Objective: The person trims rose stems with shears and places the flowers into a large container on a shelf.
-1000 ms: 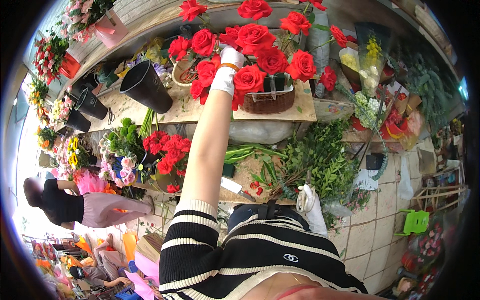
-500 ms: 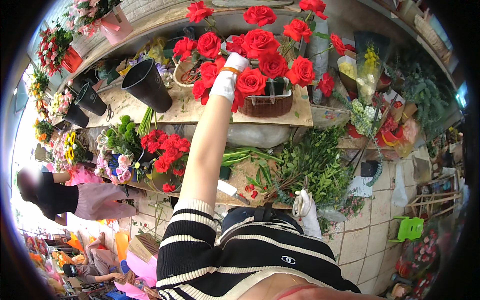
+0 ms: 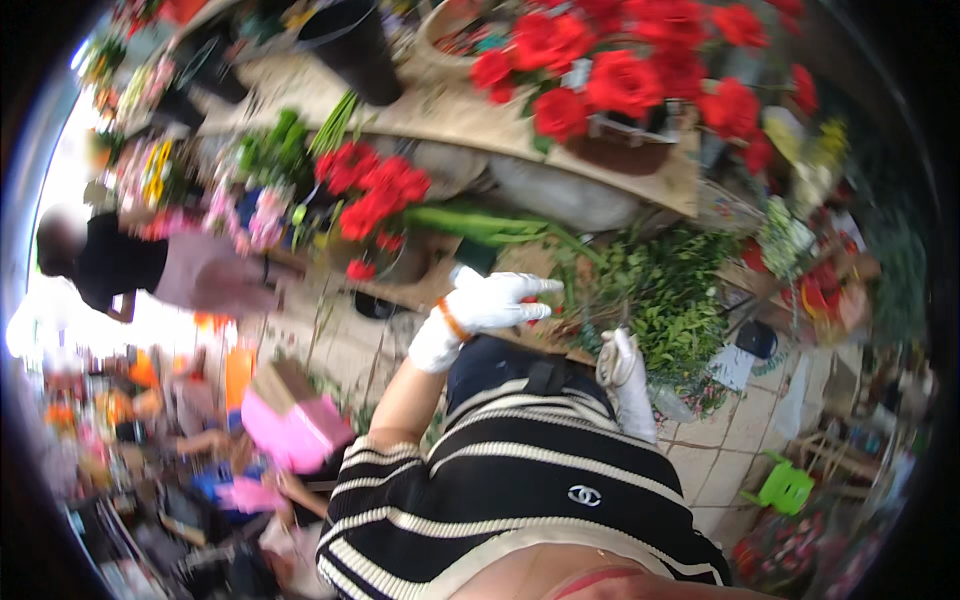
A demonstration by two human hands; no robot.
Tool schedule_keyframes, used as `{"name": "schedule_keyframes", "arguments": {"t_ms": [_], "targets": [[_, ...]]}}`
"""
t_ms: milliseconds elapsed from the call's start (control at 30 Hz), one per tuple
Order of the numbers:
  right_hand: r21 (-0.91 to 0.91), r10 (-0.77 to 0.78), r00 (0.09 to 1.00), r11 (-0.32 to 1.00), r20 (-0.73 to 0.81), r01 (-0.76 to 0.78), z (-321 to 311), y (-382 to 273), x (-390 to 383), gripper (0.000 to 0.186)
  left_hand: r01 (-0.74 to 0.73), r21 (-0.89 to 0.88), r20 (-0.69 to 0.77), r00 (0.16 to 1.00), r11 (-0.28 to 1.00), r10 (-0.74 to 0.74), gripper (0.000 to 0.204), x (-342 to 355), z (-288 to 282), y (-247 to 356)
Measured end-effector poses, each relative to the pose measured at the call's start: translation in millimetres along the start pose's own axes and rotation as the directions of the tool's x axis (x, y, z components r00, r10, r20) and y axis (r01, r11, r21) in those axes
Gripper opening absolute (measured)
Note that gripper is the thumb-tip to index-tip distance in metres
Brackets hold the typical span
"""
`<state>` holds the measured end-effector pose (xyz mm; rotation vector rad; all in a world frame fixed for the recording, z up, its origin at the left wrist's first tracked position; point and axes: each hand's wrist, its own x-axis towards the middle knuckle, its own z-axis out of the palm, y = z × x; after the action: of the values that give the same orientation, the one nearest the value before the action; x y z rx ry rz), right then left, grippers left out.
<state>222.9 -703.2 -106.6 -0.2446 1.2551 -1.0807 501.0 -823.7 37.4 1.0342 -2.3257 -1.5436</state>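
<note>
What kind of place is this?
It looks like a flower shop: there are red roses in a brown basket, a pile of leafy green stems, and a black bucket on the wooden bench.

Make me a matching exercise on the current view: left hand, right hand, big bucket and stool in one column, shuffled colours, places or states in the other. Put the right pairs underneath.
Column one
1. Left hand
2. Right hand
3. Big bucket
4. Stool

Column two
A. Green, on the tiled floor
B. White-gloved, holding a pale looped handle near the leafy stems
C. White-gloved, fingers extended, an orange band at the wrist
D. Black, on the wooden bench

Right pairs: 1-C, 2-B, 3-D, 4-A
</note>
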Motion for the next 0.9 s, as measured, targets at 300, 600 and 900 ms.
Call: {"name": "schedule_keyframes", "arguments": {"t_ms": [300,600,900], "targets": [[-0.315,0.201,0.978,0.926,-0.06,-0.209,-14,43,41,0.032,0.516,0.022,-0.396,0.791,0.856,-0.466,0.024,-65,43,-133],[-0.743,0.154,0.962,0.611,-0.226,-0.272,-90,71,19,0.031,0.537,-0.262,-0.963,-0.093,0.802,-0.253,0.016,-144,-23,-299],[-0.783,0.168,0.924,0.492,-0.344,-0.381,-89,68,-5,0.036,0.565,-0.342,-0.886,0.073,0.751,-0.459,0.024,-179,-102,-359]]}}
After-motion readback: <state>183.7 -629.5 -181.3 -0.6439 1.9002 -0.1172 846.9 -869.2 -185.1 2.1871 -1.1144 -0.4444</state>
